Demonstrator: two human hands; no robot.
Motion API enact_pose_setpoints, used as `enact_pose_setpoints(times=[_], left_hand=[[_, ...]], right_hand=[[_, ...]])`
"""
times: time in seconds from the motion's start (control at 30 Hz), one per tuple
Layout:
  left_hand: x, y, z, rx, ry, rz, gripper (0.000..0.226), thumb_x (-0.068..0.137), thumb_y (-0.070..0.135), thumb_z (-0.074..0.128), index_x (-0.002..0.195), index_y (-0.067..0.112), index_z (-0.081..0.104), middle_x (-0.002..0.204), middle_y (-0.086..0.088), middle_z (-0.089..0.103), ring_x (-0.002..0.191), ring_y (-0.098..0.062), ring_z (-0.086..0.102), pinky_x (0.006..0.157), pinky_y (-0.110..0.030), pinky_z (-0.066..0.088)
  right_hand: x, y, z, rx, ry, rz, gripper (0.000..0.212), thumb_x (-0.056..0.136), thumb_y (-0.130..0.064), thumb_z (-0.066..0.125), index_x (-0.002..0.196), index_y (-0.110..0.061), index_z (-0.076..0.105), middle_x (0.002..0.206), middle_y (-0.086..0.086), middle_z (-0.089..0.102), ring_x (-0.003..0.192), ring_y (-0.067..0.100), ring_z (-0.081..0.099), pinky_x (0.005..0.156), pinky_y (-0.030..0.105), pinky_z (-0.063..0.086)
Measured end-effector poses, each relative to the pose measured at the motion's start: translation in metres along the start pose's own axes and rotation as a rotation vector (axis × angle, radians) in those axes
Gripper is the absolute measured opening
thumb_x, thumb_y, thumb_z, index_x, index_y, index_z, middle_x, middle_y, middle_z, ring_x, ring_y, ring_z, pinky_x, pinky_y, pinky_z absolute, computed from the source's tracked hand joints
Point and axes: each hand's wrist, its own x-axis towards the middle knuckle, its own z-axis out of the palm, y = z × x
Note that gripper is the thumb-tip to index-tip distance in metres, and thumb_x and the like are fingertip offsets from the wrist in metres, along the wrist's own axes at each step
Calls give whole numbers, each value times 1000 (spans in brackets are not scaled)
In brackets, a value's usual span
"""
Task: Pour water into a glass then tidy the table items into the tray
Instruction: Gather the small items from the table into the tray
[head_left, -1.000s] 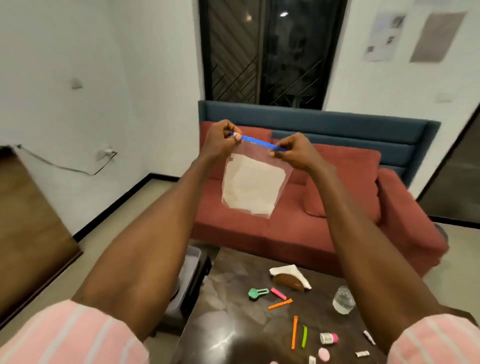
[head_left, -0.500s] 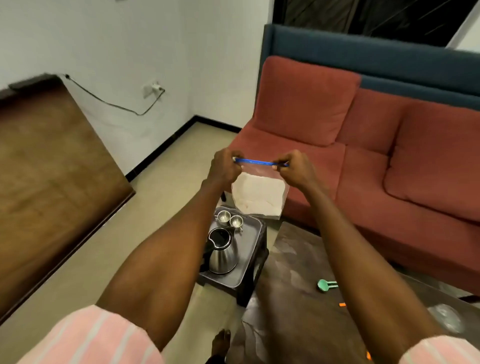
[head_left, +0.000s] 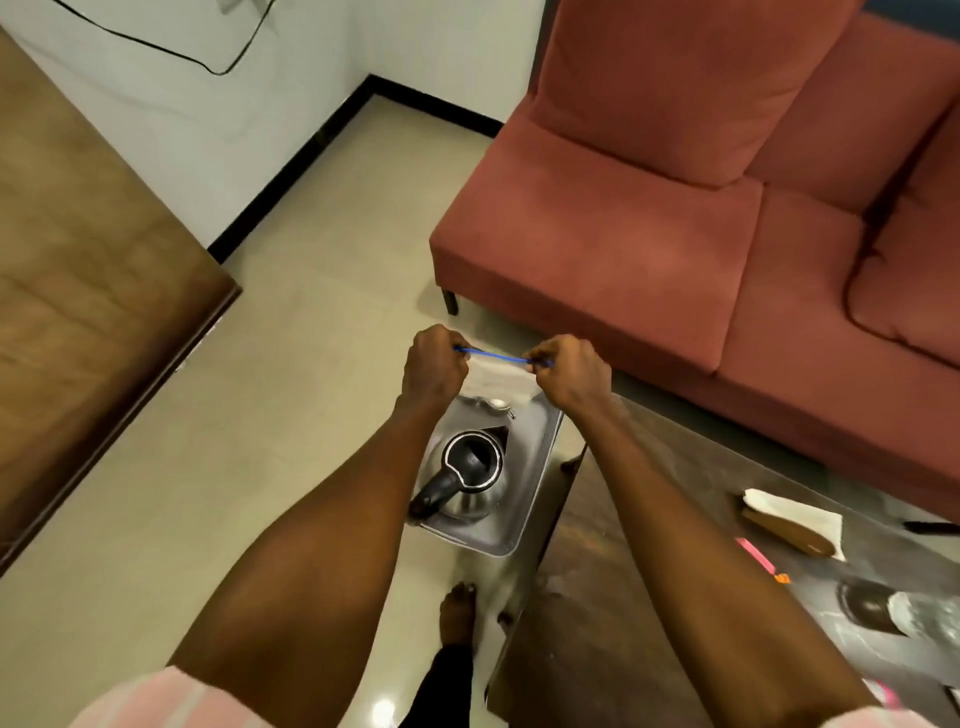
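My left hand (head_left: 434, 366) and my right hand (head_left: 569, 371) each pinch one end of the blue zip strip of a clear plastic bag (head_left: 496, 376) with a pale sheet inside. The bag hangs just above the far end of a grey tray (head_left: 524, 499). On the tray stands a steel kettle (head_left: 467, 475) with a black lid and handle, and small steel cups (head_left: 493, 402) partly hidden behind the bag. A glass of water (head_left: 924, 613) sits on the dark table (head_left: 623, 597) at the right edge.
A napkin holder with white napkins (head_left: 795, 519), a pink clip (head_left: 753, 553) and an orange clip (head_left: 781, 578) lie on the table. A red sofa (head_left: 675, 234) stands behind. A brown wooden panel (head_left: 78, 286) is at left. My bare foot (head_left: 457, 613) is on the floor.
Both hands have lowered the bag from chest height down to just above the tray, and my view has tilted down and left toward the tray and kettle.
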Motion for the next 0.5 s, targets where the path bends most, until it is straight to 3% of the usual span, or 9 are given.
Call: enact_pose_setpoints(times=[0.17, 0.33, 0.5], left_hand=[[12, -37, 14, 12, -41, -55, 22, 82, 0, 61, 98, 1, 74, 100, -18, 72, 98, -32, 66, 85, -36, 52], [13, -66, 28, -20, -66, -105, 16, 80, -3, 62, 91, -4, 74, 92, -23, 72, 90, -36, 66, 81, -35, 52], [9, -85, 42, -77, -91, -143, 22, 81, -9, 60, 96, -4, 75, 99, -21, 72, 97, -33, 66, 86, -27, 45]], right_hand=[[13, 2, 39, -39, -43, 6, 22, 82, -24, 68, 100, -32, 76, 108, -3, 74, 106, 26, 65, 75, 30, 43], [17, 4, 65, -102, -77, 5, 25, 80, -20, 67, 98, -34, 76, 103, -2, 74, 102, 26, 67, 84, 37, 55], [12, 15, 90, -136, -88, -5, 24, 80, -17, 68, 98, -31, 76, 105, -1, 74, 105, 26, 66, 83, 35, 52]])
